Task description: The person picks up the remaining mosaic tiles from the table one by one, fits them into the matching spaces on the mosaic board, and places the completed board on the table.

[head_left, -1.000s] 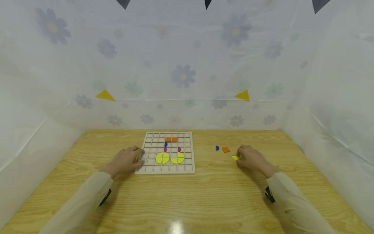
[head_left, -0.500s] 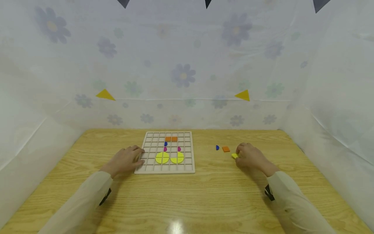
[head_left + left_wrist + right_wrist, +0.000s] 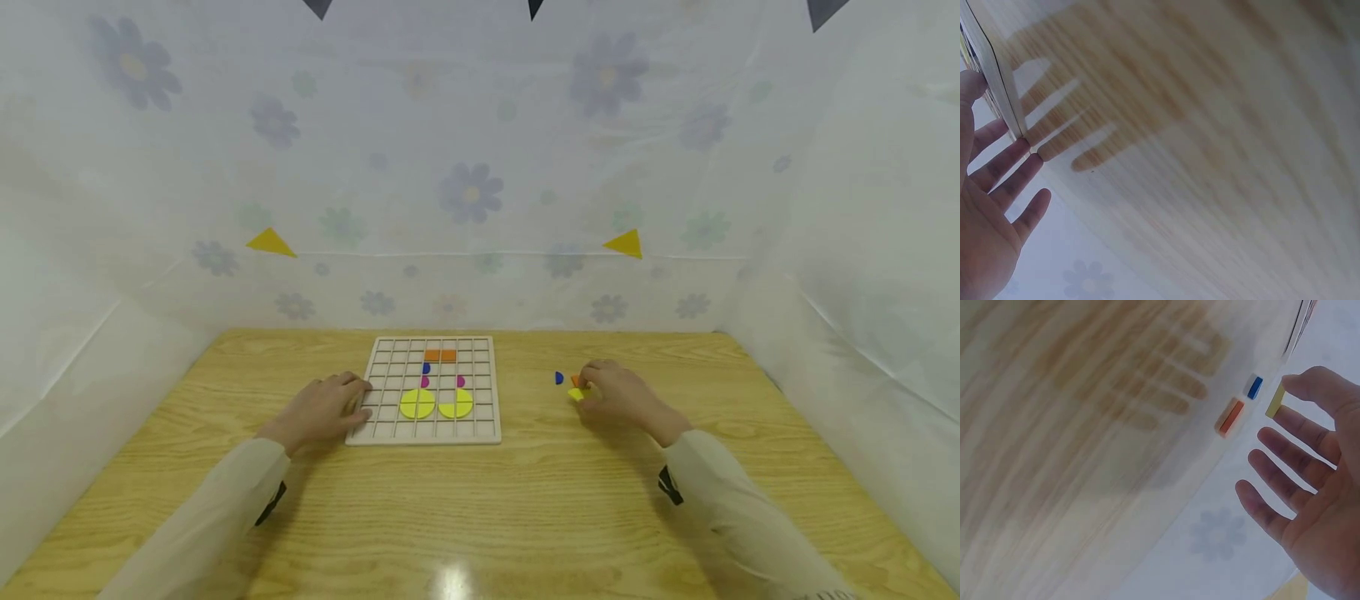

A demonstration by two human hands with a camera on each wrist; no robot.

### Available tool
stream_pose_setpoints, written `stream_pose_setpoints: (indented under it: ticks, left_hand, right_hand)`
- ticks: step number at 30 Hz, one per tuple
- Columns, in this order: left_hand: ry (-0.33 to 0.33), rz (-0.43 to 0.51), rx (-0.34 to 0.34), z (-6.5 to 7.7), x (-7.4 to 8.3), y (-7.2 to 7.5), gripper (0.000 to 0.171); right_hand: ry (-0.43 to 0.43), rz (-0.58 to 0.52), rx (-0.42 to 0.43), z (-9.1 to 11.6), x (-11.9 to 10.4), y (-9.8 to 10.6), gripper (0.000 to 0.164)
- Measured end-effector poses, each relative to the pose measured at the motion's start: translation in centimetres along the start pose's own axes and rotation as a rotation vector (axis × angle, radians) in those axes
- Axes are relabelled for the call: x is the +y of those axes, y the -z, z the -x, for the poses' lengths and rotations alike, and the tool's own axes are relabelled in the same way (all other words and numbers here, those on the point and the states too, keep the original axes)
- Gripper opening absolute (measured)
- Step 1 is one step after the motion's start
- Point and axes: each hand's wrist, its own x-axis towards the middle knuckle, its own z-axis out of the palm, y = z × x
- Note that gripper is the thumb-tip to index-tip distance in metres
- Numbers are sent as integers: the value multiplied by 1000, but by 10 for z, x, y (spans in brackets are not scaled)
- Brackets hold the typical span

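A pale gridded board (image 3: 483, 429) lies left of centre on the table. My left hand (image 3: 318, 412) rests at its left edge, thumb and straight fingers touching it; the left wrist view shows this hand (image 3: 991, 206) along the board's side. Between thumb and index finger, my right hand (image 3: 626, 404) pinches a flat yellow tile (image 3: 575, 394), also seen edge-on as a thin yellow tile (image 3: 1276, 401) in the right wrist view. It is raised off the table, its full outline partly hidden. Close by lie an orange square tile (image 3: 576, 380), partly covered by the hand, and a blue half-round tile (image 3: 558, 378).
On the board sit two orange tiles (image 3: 440, 356), a blue half-round (image 3: 426, 368), two magenta half-rounds (image 3: 461, 382), a full yellow disc (image 3: 417, 404) and a yellow disc lacking its upper-left quarter (image 3: 459, 407). Flower-patterned white cloth (image 3: 480, 292) walls the table's back and sides.
My right hand has lifted the yellow tile from the table and moved it left, now in front of the orange tile. The left hand stays where it was.
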Motion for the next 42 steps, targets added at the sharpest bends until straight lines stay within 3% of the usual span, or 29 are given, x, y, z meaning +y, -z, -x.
stream_pose_setpoints:
  ticks: [12,42]
  left_hand:
    - [-2,8,-2,-1,3,1,44]
    - [11,15,-11,-2,5,1,44]
  right_hand:
    - [121,51,5,-22,-25,-7,23]
    - [216,123,-87,-78,-96,-28,21]
